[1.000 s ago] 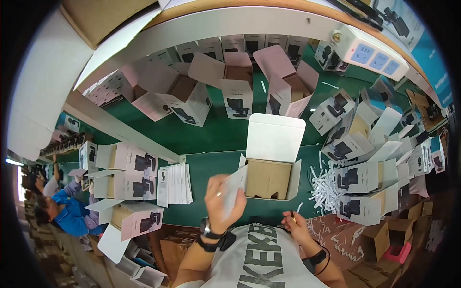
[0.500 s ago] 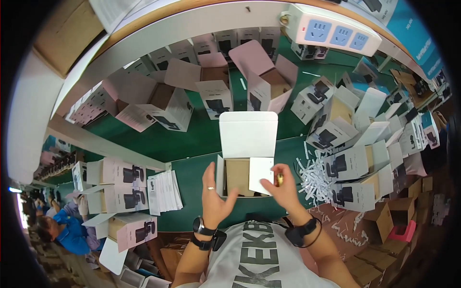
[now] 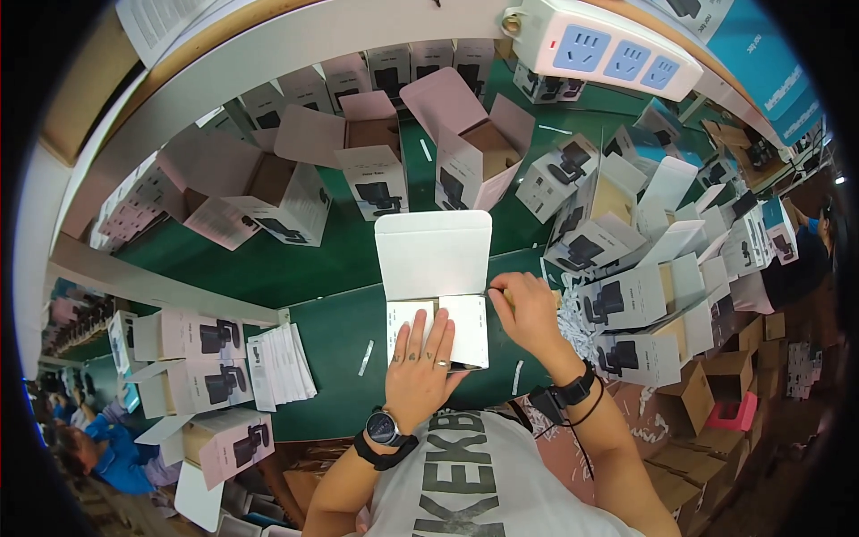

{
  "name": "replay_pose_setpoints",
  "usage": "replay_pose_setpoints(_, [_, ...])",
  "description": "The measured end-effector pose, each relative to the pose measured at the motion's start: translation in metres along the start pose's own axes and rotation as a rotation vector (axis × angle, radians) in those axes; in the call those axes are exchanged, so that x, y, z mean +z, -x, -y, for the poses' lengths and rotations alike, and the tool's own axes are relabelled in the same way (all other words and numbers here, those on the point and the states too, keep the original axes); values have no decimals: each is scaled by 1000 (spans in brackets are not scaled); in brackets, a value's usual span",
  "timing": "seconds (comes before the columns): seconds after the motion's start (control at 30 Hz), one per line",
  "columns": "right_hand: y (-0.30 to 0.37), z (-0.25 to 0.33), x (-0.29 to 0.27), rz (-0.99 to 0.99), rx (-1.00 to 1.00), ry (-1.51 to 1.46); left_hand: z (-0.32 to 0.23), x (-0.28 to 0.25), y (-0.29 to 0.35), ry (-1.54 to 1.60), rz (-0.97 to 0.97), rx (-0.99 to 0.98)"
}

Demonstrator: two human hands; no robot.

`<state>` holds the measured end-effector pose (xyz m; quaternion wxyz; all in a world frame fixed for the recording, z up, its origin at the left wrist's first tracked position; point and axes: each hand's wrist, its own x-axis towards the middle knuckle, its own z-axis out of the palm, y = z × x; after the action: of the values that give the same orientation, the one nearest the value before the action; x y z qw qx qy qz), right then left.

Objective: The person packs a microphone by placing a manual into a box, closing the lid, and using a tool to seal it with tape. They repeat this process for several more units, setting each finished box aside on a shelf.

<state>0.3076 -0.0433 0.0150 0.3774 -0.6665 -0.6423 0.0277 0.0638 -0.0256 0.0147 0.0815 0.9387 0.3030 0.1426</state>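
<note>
A white carton (image 3: 483, 345) sits on the green bench before me. Its lid (image 3: 434, 255) stands raised at the far side. Two white side flaps are folded inward over the top, the left flap (image 3: 407, 315) and the right flap (image 3: 465, 331). My left hand (image 3: 425, 362) lies on these flaps with its fingers stretched out. Beside the carton's far right corner is my right hand (image 3: 530, 313), thumb and fingers curled together near the lid's hinge. Whatever it may hold is too small to make out.
Open printed boxes (image 3: 376, 179) line the back of the bench; more boxes (image 3: 640, 309) crowd the right. White paper strips (image 3: 577, 327) lie there. A leaflet stack (image 3: 279, 365) and boxes (image 3: 192, 336) stand left. A power strip (image 3: 608, 49) hangs above. Another person (image 3: 116, 456) is far left.
The left flap has come down over the brown inside of the carton. My left hand has moved onto the flaps; my right hand has left the right flap for the far corner.
</note>
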Motion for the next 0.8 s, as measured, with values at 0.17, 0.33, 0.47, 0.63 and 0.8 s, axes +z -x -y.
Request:
replay_pose_setpoints(0.17, [3, 2, -2, 20, -49, 6, 1, -2, -3, 18, 9, -4])
replay_pose_setpoints(0.33, [14, 13, -5, 126, -95, -47, 1, -1, -3, 32, 3, -15])
replay_pose_setpoints(0.47, [2, -9, -3, 11, -76, 24, -2, 0, -2, 38, 3, -11])
replay_pose_setpoints(0.63, [21, 7, -6, 127, -61, -55, 2, -1, -4, 53, -2, -24])
replay_pose_setpoints(0.8, [2, -5, -1, 19, -85, -8, -4, 0, -2, 45, -11, -18])
